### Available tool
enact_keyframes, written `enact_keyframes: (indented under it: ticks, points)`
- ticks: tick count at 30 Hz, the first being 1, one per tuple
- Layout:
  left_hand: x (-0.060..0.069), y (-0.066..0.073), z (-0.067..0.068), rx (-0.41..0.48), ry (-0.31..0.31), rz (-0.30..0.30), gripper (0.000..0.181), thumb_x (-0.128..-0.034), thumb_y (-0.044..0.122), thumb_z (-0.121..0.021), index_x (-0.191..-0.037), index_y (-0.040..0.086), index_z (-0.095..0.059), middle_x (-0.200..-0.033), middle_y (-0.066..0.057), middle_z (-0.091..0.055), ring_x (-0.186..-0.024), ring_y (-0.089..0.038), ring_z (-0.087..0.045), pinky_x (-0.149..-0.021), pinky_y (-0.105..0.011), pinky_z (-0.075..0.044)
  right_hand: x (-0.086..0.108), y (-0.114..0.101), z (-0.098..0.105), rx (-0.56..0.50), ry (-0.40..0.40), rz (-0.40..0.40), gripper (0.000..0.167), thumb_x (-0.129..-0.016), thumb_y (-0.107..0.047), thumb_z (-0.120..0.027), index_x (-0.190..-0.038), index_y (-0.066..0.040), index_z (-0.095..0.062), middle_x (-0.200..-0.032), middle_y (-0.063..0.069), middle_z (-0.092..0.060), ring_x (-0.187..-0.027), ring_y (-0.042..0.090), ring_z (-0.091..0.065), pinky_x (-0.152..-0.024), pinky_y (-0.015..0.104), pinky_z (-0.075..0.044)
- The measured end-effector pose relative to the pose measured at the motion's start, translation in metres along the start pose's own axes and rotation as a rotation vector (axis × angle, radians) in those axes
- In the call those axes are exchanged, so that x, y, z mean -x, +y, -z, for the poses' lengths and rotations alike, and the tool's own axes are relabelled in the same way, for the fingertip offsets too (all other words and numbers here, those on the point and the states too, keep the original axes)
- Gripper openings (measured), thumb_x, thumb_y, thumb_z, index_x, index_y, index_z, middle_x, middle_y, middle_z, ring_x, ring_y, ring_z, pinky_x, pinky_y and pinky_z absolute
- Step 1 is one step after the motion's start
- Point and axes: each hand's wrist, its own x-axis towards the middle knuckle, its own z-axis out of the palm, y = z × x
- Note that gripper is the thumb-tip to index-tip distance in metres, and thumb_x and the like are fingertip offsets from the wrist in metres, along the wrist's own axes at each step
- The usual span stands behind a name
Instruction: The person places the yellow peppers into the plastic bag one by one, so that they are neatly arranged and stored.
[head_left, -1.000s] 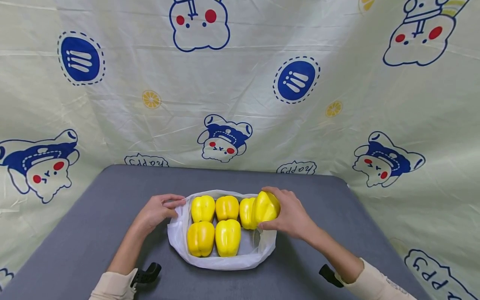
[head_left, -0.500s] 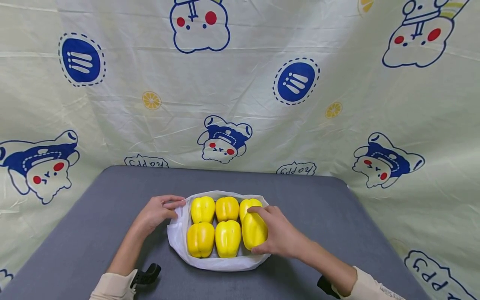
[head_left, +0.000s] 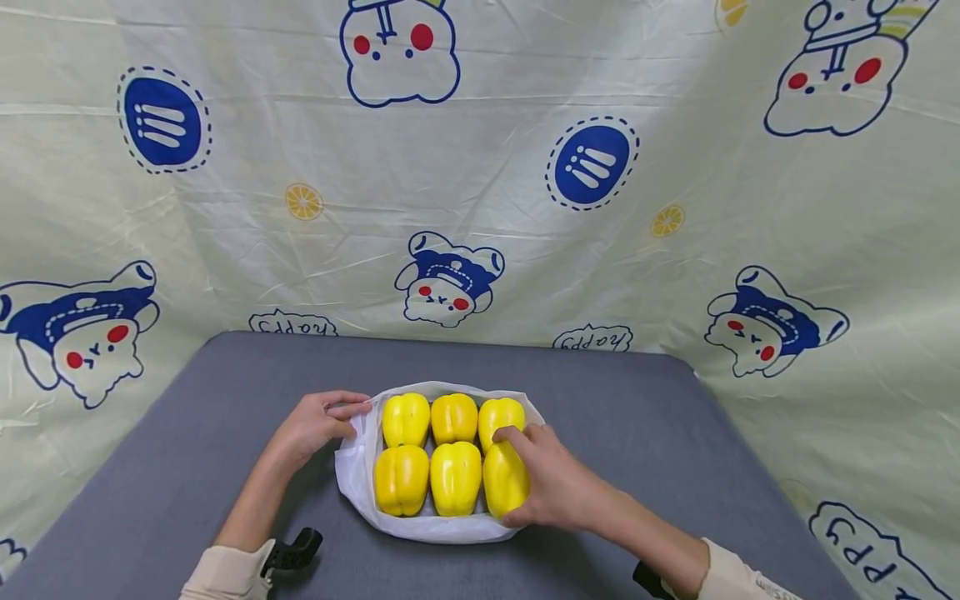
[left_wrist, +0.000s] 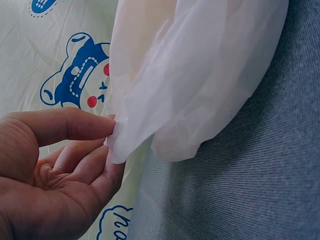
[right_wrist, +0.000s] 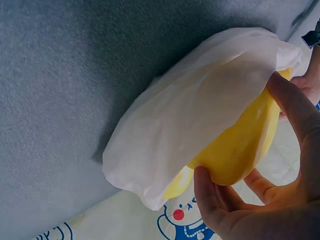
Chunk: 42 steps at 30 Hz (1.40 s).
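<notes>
In the head view a white plastic bag (head_left: 362, 477), its mouth spread wide, holds several yellow bell peppers in two rows. My left hand (head_left: 310, 424) is at the bag's left rim; in the left wrist view its fingertips pinch the thin edge of the bag (left_wrist: 165, 95). My right hand (head_left: 557, 482) grips the yellow bell pepper (head_left: 504, 482) at the near right corner inside the bag, thumb on the near side and fingers on the far side. In the right wrist view this pepper (right_wrist: 235, 150) stands partly behind the bag's wall, so its lower part is hidden.
The bag stands on a grey cloth-covered table (head_left: 247, 392). Behind and around the table hangs a pale printed curtain (head_left: 480, 175). Dark straps (head_left: 294, 550) sit near both of the person's cuffs.
My right hand has carried its bell pepper from over the far right pepper toward the person and down into the near right corner of the bag. My left hand has stayed in place.
</notes>
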Motion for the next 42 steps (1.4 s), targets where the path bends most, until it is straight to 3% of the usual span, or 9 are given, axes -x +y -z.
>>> enact_keyframes:
  ticks: [11,25,42]
  points:
    - [0.0008,0.0015,-0.0003,-0.001,0.002,0.005,0.053,-0.0836,-0.007,-0.066,-0.136,0.0,-0.061,-0.132,-0.015,-0.068,-0.135,-0.036,-0.055,-0.109,-0.052,-0.046,-0.0027,0.0026,-0.0016,-0.021,-0.097,0.02,0.09,-0.064,-0.034,-0.095,-0.141,-0.018,-0.051,-0.136,0.017,-0.053,-0.119,0.03,-0.047,-0.093,0.053,-0.055]
    - [-0.0008,-0.0006,-0.0019,0.0,0.004,0.007,0.052,-0.0842,-0.007,-0.066,-0.136,-0.001,-0.061,-0.133,-0.016,-0.068,-0.135,-0.037,-0.055,-0.109,-0.052,-0.045,-0.005,0.0086,-0.0003,-0.073,-0.12,0.058,0.088,-0.062,-0.028,-0.096,-0.141,-0.018,-0.057,-0.137,0.018,-0.053,-0.117,0.028,-0.05,-0.097,0.055,-0.05]
    - [0.0012,0.0009,-0.0032,0.002,-0.003,0.011,0.053,-0.0839,-0.008,-0.066,-0.136,-0.001,-0.061,-0.134,-0.016,-0.067,-0.137,-0.039,-0.053,-0.112,-0.055,-0.042,-0.0062,0.0076,-0.0008,-0.091,-0.14,-0.009,0.089,-0.062,-0.03,-0.096,-0.141,-0.02,-0.057,-0.14,0.018,-0.051,-0.117,0.029,-0.05,-0.098,0.056,-0.051]
